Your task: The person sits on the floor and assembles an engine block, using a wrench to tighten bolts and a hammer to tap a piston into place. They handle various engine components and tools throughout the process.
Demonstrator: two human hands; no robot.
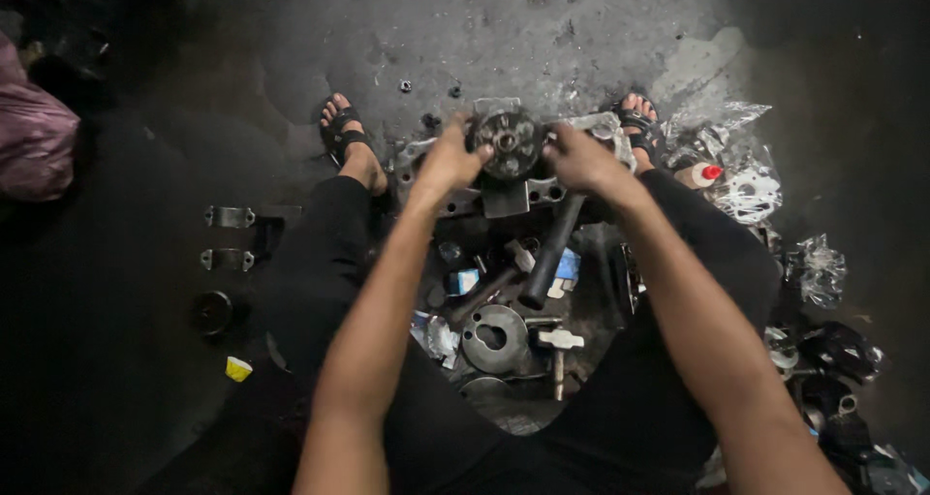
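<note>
A person sits on a dark, oil-stained floor, seen from their own head, black-trousered legs spread wide and both bare forearms reaching forward. Nearest, between the knees, lies a scatter of parts: a round metal disc with a keyhole opening, a small T-shaped white-handled tool and a black-handled hammer leaning up toward the work. A little yellow cap and two metal clamps sit off to the left. Farther out, between the sandalled feet, rests a grey metal housing, and upright on it a dark toothed gear wheel. The left hand is curled closed on the wheel's left edge; the right hand is closed against its right edge, fingers bent around the rim. Beyond the right foot lie crumpled clear plastic wrappings and a small bottle with a red cap. The risks look plain: greasy fingers could slip off the teeth and get scraped or pinched against the housing, the wheel could drop toward the bare toes, and small loose parts could roll into the shadows. The lighting is dim; the dark heap at far right and the pink bundle at the left edge are cut off, and how the wheel seats is hidden behind the hands.
</note>
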